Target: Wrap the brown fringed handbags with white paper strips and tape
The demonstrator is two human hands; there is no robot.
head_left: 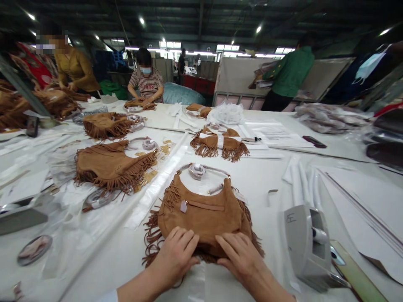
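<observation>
A brown suede handbag [201, 220] with fringe along its sides lies flat on the white table in front of me. Its zip pocket faces up, and its strap curves away at the far end around a wrapped coil [197, 171]. My left hand [178, 249] grips the bag's near edge on the left, fingers bent over the suede and thumb below the edge. On the right of that same edge, my right hand [237, 253] holds the bag in a similar way. The fringe under the near edge is partly hidden.
A grey tape dispenser [305, 247] stands at the right beside a phone [355, 272]. More fringed bags lie at the left [110, 165] and beyond [219, 144]. Another dispenser [25, 214] sits at the left edge. Co-workers [146, 79] stand across the table.
</observation>
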